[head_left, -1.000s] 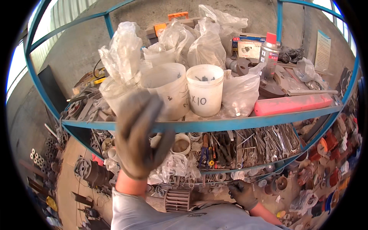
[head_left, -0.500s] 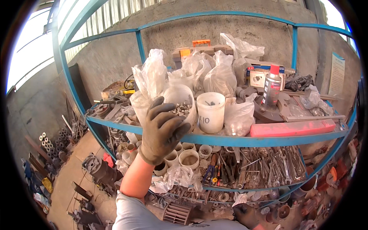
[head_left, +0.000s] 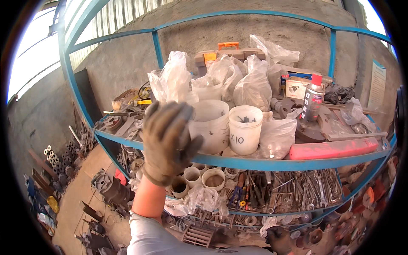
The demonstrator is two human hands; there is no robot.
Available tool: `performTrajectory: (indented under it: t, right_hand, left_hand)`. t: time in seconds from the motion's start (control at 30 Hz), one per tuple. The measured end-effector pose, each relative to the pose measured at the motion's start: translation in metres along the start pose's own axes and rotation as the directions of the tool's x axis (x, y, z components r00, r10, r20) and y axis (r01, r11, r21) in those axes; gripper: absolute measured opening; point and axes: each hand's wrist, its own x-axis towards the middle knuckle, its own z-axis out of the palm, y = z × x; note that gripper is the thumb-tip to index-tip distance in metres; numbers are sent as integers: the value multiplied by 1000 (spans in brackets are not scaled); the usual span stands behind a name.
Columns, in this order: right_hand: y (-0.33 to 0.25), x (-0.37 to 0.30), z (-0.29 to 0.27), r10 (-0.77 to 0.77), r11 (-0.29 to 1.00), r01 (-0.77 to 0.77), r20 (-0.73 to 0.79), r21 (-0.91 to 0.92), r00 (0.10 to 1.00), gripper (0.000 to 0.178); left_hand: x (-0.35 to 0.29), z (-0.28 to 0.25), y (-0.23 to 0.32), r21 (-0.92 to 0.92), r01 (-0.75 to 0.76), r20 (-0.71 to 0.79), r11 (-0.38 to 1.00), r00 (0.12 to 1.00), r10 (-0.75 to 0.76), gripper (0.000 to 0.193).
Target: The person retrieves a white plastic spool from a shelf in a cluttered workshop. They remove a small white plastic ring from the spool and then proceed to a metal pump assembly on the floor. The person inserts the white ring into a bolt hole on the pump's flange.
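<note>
Left hand (head_left: 168, 142) in a matt, worn grey-brown fabric glove; right hand (head_left: 278, 238) in a dark glove, barely visible. White tub (head_left: 211, 126): smooth, slightly translucent plastic. Clear bags (head_left: 172, 80): thin, crinkled glossy film. Shelf frame (head_left: 255, 163): blue-painted metal. Spray can (head_left: 312, 98): glossy metal, red plastic cap. Wall (head_left: 204, 36): rough grey concrete.

Blue metal shelf (head_left: 272, 163) carries white tubs (head_left: 245, 129), bags (head_left: 253, 87), spray can (head_left: 313, 97).

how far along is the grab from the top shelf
Done: the gloved left hand is raised to the blue shelf, in front of the larger white bucket. In hand: nothing gripped, fingers spread. Left: closing on the bucket and lifting. The right hand hangs low.
</note>
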Motion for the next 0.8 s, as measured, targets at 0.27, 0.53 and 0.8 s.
performTrajectory:
  t: [0.27,0.53,0.8]
  right_hand:
    - [14,6,-3,-35,999,35,-1,4,999,24]
    - [9,14,5,-116,988,120,49,-99,992,21]
    - [12,8,10,-70,992,73,34,-105,997,22]
  left_hand:
    - [-16,-5,-42,-77,338,120,938,937,-328,17]
    - [-30,-19,-24,-9,169,18,985,985,-169,18]
    - [-46,-34,-9,21,62,87,998,994,-63,27]
